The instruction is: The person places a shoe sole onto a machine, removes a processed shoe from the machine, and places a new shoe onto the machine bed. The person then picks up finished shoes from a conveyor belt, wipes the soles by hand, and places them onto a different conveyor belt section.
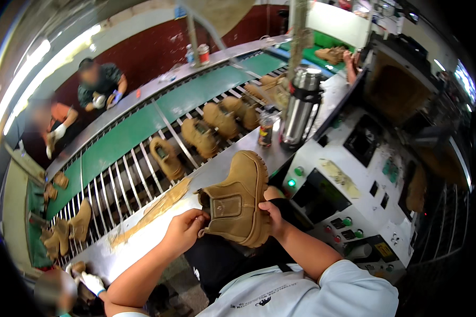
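Observation:
A tan ankle boot with an elastic side panel lies on its side in the air before me, its toe pointing away and its lugged sole facing right. My right hand is closed around the sole near the heel, thumb on the near face and part of the fingers hidden behind. At the boot's opening my left hand is closed, its fingertips pinching the collar beside the pull loop. Just beyond the boot runs the metal table edge, under both hands' reach.
Several tan boots stand on the roller conveyor, with more boots at the left. A steel thermos and a small bottle stand ahead. A machine control panel fills my right side. Co-workers sit across the line.

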`<state>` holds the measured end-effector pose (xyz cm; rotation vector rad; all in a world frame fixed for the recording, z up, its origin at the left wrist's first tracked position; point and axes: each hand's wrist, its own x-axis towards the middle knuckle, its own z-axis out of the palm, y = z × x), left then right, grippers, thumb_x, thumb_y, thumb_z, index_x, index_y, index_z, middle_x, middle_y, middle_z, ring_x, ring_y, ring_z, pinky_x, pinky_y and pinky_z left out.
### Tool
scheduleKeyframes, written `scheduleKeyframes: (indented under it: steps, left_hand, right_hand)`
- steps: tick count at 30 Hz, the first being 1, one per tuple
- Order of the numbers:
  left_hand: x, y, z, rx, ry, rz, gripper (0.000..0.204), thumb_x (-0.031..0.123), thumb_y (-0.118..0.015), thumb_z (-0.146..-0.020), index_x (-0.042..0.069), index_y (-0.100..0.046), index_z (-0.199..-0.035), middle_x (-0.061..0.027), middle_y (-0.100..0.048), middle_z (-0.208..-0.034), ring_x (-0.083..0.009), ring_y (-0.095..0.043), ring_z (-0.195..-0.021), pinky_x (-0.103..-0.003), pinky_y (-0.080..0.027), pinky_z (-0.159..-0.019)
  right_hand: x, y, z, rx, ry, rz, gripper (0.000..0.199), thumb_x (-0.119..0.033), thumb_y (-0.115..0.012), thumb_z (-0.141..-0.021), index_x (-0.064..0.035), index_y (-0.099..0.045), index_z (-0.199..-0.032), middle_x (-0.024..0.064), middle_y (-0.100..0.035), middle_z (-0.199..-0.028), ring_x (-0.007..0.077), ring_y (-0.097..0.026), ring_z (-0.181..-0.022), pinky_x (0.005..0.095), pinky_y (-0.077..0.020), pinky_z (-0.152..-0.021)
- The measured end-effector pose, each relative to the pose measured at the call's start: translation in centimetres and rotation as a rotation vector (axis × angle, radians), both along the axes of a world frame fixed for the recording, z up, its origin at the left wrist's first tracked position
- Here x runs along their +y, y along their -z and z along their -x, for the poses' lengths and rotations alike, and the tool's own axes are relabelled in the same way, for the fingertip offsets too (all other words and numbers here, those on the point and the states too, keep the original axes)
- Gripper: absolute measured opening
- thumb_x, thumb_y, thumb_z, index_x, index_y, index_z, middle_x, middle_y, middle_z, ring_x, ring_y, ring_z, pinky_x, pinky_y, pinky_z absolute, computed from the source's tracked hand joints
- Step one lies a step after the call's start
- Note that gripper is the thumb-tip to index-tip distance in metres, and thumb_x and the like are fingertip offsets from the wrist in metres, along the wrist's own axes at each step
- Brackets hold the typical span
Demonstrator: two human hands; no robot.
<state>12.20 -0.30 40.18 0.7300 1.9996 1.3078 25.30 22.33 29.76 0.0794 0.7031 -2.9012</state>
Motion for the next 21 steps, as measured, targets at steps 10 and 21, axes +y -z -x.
scheduleKeyframes:
  steps: [10,21]
  left_hand:
    - [10.6,3.6,-3.8,-0.087,0.124,0.032,0.023,0.004,-0.07,-0.082,-0.01,-0.065,-0.1,-0.0086,-0.069,-0.096,-0.0132,-0.064,-0.084,-0.028,-0.052,-0.077]
    - [22.9,11.4,-11.6,-1.047,0.227,-0.502,0.052,0.008,-0.064,-0.085,0.003,-0.045,-0.133,-0.0125,-0.055,-0.128,-0.0275,-0.059,-0.111,-0.042,-0.051,-0.091]
  right_hand:
    - [8.0,-2.9,-8.5,0.138,0.648,-0.794,0.117,-0.014,-0.079,-0.065,-0.0115,-0.003,-0.153,0.0077,-0.032,-0.145,0.0208,-0.035,-0.131,0.0342,-0.0248,-0.109]
    - [14.0,-5.9,-14.7,0.011,0.781,-1.295,0.116,-0.031,-0.08,-0.07,-0.0102,-0.001,-0.152,0.0145,-0.017,-0.154,0.0251,-0.021,-0.14,0.0375,-0.0174,-0.114]
